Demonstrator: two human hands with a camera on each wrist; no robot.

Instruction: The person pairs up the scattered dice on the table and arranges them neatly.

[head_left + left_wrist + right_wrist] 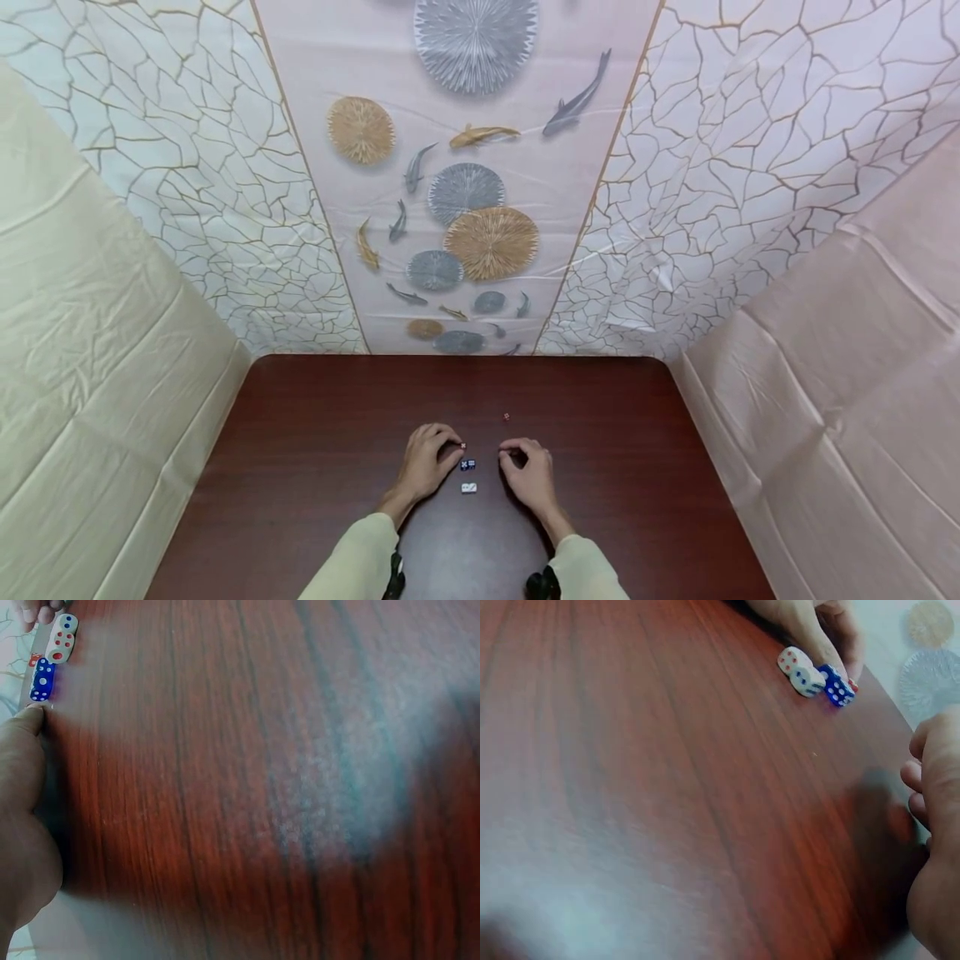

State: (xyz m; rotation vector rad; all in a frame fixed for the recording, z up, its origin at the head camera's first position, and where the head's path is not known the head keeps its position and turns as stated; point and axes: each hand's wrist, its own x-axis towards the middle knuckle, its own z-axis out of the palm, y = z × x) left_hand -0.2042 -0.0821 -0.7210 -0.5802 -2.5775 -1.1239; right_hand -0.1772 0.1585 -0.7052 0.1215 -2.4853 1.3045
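My left hand pinches a small red die between thumb and forefinger, low over the table. Just nearer to me, two blue dice sit side by side, and in front of them is a pair of white dice. In the right wrist view the red die peeks out behind the blue dice, partly covered by the left fingers. To the right of the dice, my right hand hovers with fingers loosely curled and nothing visible in it. Another red die lies farther back, beyond the right fingertips.
The dice lie on a dark reddish-brown wooden table. A patterned cloth with fish and round shapes hangs behind its far edge. Pale cloth sheets stand along the left side and the right side.
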